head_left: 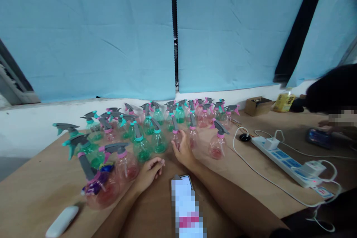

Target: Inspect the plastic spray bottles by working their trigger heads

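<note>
My right hand point(184, 150) has its fingers around a small clear pink spray bottle point(175, 139) with a grey trigger head, which stands upright among others. Resting on the table, my left hand point(152, 169) is loosely curled, and nothing shows in it. A green spray bottle point(159, 143) stands just beyond the left hand, and a pink spray bottle point(126, 165) is to its left. Another pink spray bottle point(192, 137) stands right behind my right hand. Below and between my forearms lies a lit phone point(182, 197), its screen blurred out.
Several more green and pink spray bottles crowd the table toward the wall. At front left are a purple-wrapped pink bottle point(103, 193) and a white oblong object point(63, 221). A power strip point(284, 160) with cables lies right, near another person holding a phone point(319, 137).
</note>
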A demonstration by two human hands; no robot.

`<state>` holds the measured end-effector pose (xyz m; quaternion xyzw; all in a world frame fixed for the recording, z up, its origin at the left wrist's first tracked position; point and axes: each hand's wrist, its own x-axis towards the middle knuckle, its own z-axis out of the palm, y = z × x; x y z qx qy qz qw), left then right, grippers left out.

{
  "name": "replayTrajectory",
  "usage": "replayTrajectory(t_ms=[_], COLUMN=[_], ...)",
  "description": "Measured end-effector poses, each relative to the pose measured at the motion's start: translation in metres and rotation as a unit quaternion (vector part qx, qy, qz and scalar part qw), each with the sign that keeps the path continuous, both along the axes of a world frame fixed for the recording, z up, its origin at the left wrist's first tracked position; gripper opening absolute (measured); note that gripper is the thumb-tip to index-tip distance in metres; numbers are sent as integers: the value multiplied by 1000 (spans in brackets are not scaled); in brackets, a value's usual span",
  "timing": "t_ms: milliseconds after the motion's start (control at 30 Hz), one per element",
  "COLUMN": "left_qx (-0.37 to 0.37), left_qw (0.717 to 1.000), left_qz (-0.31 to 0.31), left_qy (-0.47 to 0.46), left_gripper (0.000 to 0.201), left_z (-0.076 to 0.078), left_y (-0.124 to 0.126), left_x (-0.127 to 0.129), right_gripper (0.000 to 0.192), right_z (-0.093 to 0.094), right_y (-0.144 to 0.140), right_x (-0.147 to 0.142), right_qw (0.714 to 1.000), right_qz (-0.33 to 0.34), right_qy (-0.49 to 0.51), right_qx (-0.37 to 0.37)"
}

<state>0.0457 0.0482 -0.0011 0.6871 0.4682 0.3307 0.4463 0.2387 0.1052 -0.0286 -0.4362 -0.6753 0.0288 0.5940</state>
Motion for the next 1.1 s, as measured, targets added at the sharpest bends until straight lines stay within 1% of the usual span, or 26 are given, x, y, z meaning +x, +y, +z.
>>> replayTrajectory(t_ms=[67,133,267,300,433,533,600,700,767,800,867,933,1100], left_qx=[2,3,5,4,-3,-3,-1,10,15,15,17,19,16], left_qw=[1000,1000,1000,1000,1000,1000,1000,1000,1000,1000,1000,1000,1000], left_qz=[0,-1,-3,-3,1,2,3,0,-1,-2,-3,-5,-4], left_qy=[1,3,7,9,10,10,11,10,8,8,10,11,17], left_gripper=[43,43,42,43,44,45,46,47,46,46,45,45,47], left_z=[0,-1,-4,-4,-4,-4,-4,-7,-8,-8,-8,-8,-8], left_y=[0,0,1,1,1,0,0,2,3,3,4,3,4], left_x=[0,-1,-2,-2,-2,-2,-2,-3,-3,-3,-4,-3,-2], right_gripper=[54,46,13,11,12,16,20,28,38,44,56,63,70], right_z=[1,2,4,4,6,12,17,24,27,29,32,35,32], right_y=[0,0,0,1,-2,-10,-18,-27,-29,-28,-25,-20,-7], right_x=[0,1,4,4,5,8,13,27,38,43,52,57,54], right_qw=[1000,999,999,999,998,998,999,997,994,993,993,993,990], right_qz=[18,31,45,48,56,51,37,15,-15,-36,-75,-90,-55], right_qy=[7,12,-1,-6,-16,-19,-22,-69,-89,-81,-31,28,124], right_qx=[-2,-5,-14,-17,-29,-32,-21,21,56,71,88,73,-38])
